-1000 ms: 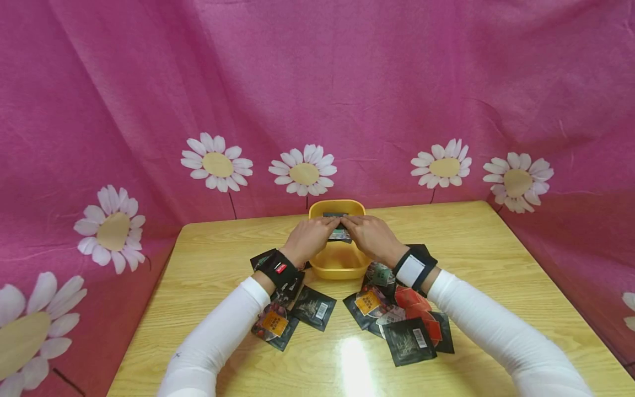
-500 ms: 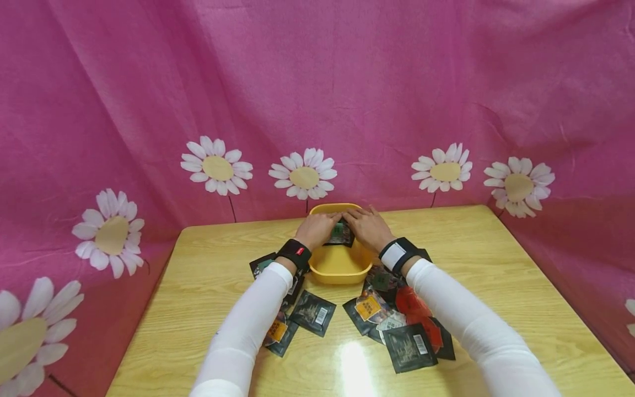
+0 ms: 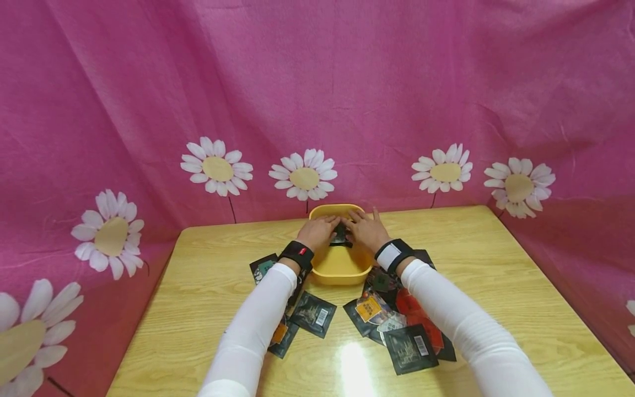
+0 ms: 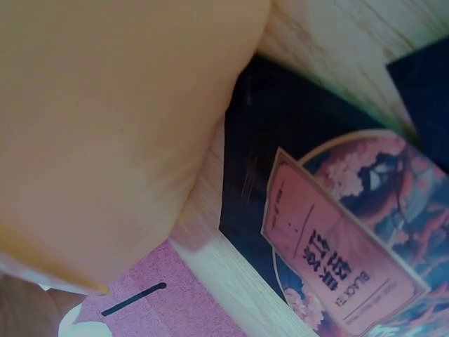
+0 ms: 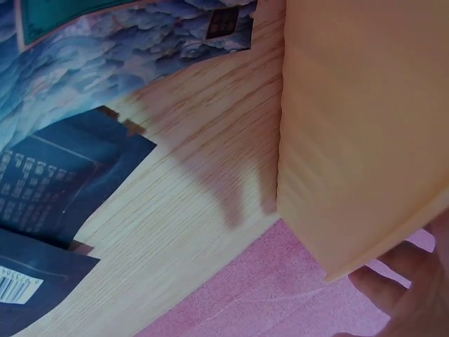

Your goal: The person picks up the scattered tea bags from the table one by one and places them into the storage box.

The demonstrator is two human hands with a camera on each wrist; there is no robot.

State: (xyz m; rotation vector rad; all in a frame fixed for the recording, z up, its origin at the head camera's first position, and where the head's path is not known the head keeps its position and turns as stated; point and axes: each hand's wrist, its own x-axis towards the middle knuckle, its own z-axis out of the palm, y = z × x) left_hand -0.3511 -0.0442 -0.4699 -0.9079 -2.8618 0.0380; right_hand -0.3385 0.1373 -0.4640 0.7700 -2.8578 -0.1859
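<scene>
Both hands reach into the yellow plastic basket point(image 3: 339, 275) at the table's back. Between them is a black tea sachet point(image 3: 340, 238), low in the basket. My left hand point(image 3: 317, 230) holds its left side between thumb and fingers. At its right side, my right hand point(image 3: 368, 230) does the same, with a finger or two spread upward. The hands partly cover the sachet, so I cannot tell whether others lie beneath it. In the right wrist view, right-hand fingers point(image 5: 389, 281) show past the basket's rim.
Left of the basket lie several tea sachets, including a black tea one point(image 4: 344, 260) and a barcode-side-up one point(image 3: 313, 314). A larger overlapping pile point(image 3: 409, 347) lies on the right. Pink daisy-printed cloth point(image 3: 367, 99) encloses the wooden table point(image 3: 208, 275).
Both hands have lowered into the basket, taking the sachet down with them. The right hand's fingers have spread somewhat. The piles on the table look the same.
</scene>
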